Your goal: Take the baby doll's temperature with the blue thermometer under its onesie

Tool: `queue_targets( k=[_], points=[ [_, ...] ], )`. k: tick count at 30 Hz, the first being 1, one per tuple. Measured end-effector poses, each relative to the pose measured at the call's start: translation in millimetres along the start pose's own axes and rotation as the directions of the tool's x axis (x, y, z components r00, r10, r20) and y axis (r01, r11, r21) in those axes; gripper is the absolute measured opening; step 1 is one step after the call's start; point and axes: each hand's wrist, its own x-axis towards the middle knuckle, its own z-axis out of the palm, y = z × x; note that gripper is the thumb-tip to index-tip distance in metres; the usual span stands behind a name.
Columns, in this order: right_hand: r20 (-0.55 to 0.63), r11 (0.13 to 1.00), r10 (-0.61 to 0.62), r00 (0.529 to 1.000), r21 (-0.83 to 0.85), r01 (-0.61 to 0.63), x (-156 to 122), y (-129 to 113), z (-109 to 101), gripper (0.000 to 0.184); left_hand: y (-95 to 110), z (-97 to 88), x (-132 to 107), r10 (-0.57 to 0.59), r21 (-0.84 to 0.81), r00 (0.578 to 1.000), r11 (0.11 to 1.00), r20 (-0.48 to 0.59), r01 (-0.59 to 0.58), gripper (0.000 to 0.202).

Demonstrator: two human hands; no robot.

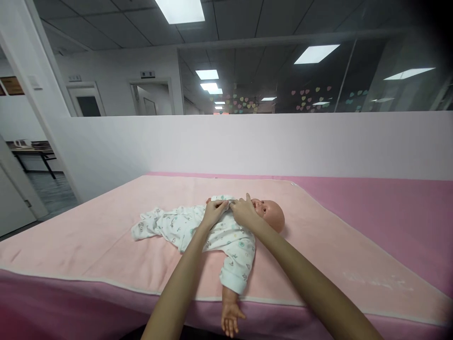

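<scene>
A baby doll (272, 213) lies on its back on a pale pink blanket (106, 236), head to the right. It wears a white patterned sleepsuit (226, 238). One doll arm hangs over the near edge of the blanket, its bare hand (230, 318) below. My left hand (213, 212) and my right hand (245, 210) meet at the doll's far shoulder, near the neck. Both pinch the sleepsuit fabric there, fingers closed on the cloth.
The blanket covers a darker pink surface (389, 208) that stretches to the right. A white partition wall (247, 141) stands right behind it, with glass above. An open passage with a dark table (31, 156) is at the left.
</scene>
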Motion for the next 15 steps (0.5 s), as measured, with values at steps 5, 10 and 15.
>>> queue_targets(
  k=[5,10,15],
  points=[
    [0.017,0.967,0.162,0.987,0.197,-0.162,18,0,13,0.017,1,0.6,0,-0.012,-0.028,0.999,1.0,-0.052,0.01,0.036],
    [0.008,0.953,0.164,0.986,0.258,-0.161,17,1,8,0.028,4,2.1,-2,-0.009,0.006,0.995,1.0,-0.096,0.01,0.034],
    [-0.002,0.975,0.101,0.995,0.197,-0.099,13,5,4,0.026,4,4.1,0,-0.042,0.002,0.997,0.999,-0.067,0.043,0.033]
  ],
)
